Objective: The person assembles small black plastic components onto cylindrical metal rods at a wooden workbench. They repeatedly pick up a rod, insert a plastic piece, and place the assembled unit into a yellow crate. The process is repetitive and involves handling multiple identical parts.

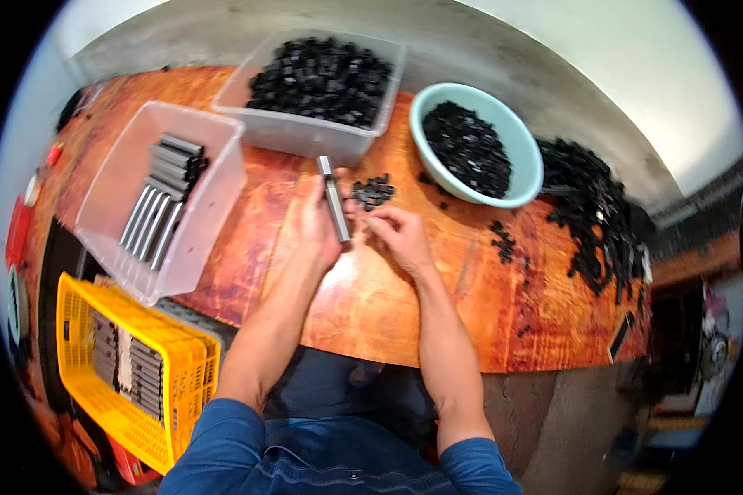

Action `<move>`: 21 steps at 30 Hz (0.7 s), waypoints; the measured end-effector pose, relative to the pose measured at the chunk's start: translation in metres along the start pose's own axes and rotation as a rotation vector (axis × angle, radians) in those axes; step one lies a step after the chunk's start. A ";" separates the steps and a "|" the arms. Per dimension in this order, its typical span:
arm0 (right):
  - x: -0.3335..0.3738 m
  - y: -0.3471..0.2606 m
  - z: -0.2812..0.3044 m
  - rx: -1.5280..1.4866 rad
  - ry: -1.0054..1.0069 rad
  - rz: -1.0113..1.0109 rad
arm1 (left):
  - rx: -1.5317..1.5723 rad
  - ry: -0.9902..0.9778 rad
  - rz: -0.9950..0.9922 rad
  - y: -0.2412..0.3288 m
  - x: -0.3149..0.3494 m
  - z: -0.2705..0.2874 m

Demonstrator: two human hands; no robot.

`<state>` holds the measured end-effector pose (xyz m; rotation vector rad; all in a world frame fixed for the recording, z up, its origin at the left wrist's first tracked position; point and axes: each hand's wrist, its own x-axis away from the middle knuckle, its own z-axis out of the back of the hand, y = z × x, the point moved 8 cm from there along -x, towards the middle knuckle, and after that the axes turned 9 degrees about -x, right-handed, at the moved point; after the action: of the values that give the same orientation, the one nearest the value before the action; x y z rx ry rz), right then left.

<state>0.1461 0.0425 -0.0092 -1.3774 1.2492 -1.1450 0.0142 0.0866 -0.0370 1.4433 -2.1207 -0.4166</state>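
My left hand (318, 223) is closed around a short silver-grey metal profile (336, 206) with a dark groove along it, tilted over the table. Close to its right side, my right hand (400, 239) has its thumb and fingertips pressed together; whatever they may hold is too small to make out. Just beyond the fingers lies a loose pile of small black parts (373, 191). To the left, a clear plastic bin (223, 177) holds several similar metal profiles (161, 198), some with black ends.
A translucent tub (305, 134) full of black pieces stands at the back, beside a pale blue bowl (524, 169) of smaller black parts. Long black strips (590, 219) are heaped at the right of the wooden table (371, 322). A yellow crate (186, 388) with stacked bars sits lower left.
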 end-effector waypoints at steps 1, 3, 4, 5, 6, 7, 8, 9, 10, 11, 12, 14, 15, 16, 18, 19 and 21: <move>-0.002 0.003 0.003 0.030 0.040 0.051 | 0.014 -0.040 -0.001 -0.001 -0.007 0.007; 0.001 -0.004 0.015 0.103 0.156 0.179 | 0.011 -0.095 -0.028 0.003 -0.006 0.003; 0.006 -0.020 0.020 0.144 0.229 0.259 | -0.006 -0.099 -0.034 0.002 -0.006 0.001; 0.018 -0.042 0.025 0.110 0.312 0.385 | -0.022 -0.138 -0.019 -0.002 -0.005 -0.003; 0.030 -0.064 0.037 0.148 0.442 0.499 | -0.039 -0.166 -0.013 -0.002 0.000 -0.009; 0.045 -0.086 0.050 0.185 0.568 0.612 | -0.055 -0.182 0.010 -0.004 0.004 -0.015; 0.063 -0.101 0.065 0.221 0.701 0.722 | -0.076 -0.197 0.040 -0.008 0.008 -0.022; 0.071 -0.108 0.085 0.172 0.778 0.707 | -0.081 -0.237 0.065 -0.009 0.008 -0.021; 0.078 -0.116 0.110 0.119 0.852 0.690 | -0.090 -0.228 0.077 -0.011 0.008 -0.019; 0.083 -0.124 0.139 0.167 0.915 0.728 | -0.097 -0.227 0.095 -0.014 0.009 -0.022; 0.086 -0.130 0.172 0.218 0.979 0.764 | -0.102 -0.227 0.114 -0.018 0.010 -0.024; 0.078 -0.134 0.225 0.367 1.124 0.559 | -0.107 -0.249 0.134 -0.021 0.010 -0.024; 0.072 -0.134 0.258 0.682 1.140 0.480 | -0.104 -0.258 0.159 -0.026 0.013 -0.031; 0.066 -0.130 0.284 0.993 1.138 0.385 | -0.103 -0.264 0.184 -0.030 0.014 -0.036; 0.041 -0.113 0.300 1.120 0.960 -0.090 | -0.112 -0.296 0.193 -0.032 0.010 -0.032; 0.032 -0.108 0.308 1.151 0.930 -0.148 | -0.115 -0.315 0.198 -0.034 0.009 -0.032; 0.015 -0.095 0.324 1.188 0.901 -0.235 | -0.108 -0.320 0.222 -0.036 0.007 -0.033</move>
<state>0.4801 0.0476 0.0392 -0.0589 0.6320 -2.2737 0.0587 0.0677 -0.0275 1.1241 -2.4353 -0.7025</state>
